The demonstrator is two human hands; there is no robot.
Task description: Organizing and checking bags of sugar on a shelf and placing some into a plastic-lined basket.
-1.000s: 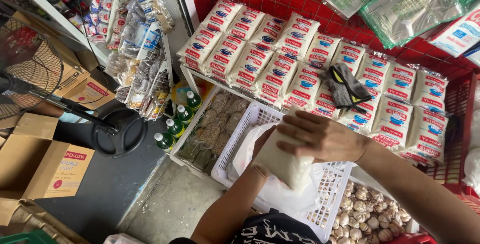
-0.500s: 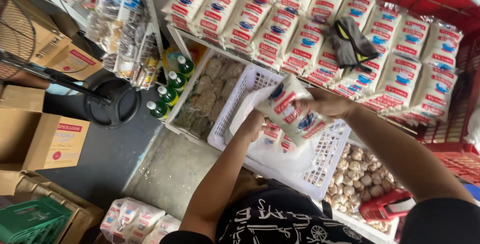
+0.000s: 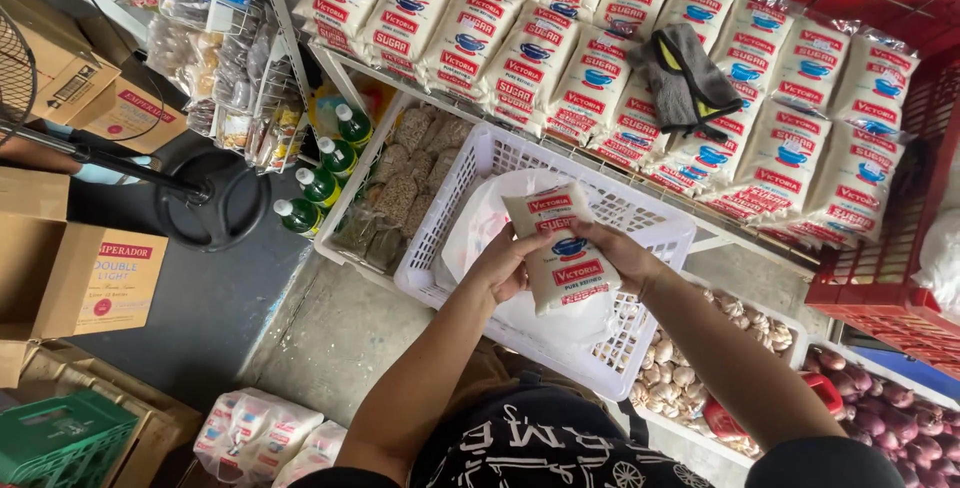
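Over the white plastic lattice basket [image 3: 640, 223] in front of me, both my hands are closed on one white plastic packet of sugar with red and blue print [image 3: 562, 246]. My left hand [image 3: 503, 266] grips its left edge, fingers curled round the side; my right hand [image 3: 622, 253] clamps the right edge, thumb on the face. The packet stands roughly upright, printed side towards me, lifted clear of the basket's floor and hanging above a white plastic bag [image 3: 478, 220] that lies inside it.

Beyond the basket, a sloping shelf carries rows of identical sugar packets [image 3: 560, 58], packed edge to edge, with a grey and yellow work glove [image 3: 688, 83] lying on top of them. To the left sit green bottles with white caps [image 3: 322, 183] beside a tray of brownish bagged goods [image 3: 400, 188]. To the right, a tray of garlic bulbs [image 3: 690, 373], and further right red onions [image 3: 890, 413].

I judge the step in hand to be the carrying of a single packet between basket and shelf; which way it is bound, I cannot tell from here. Whichever it is, the move calls for a steady two-handed hold, keeping the soft packet from sagging, and clearing the basket rim without snagging the bag underneath.
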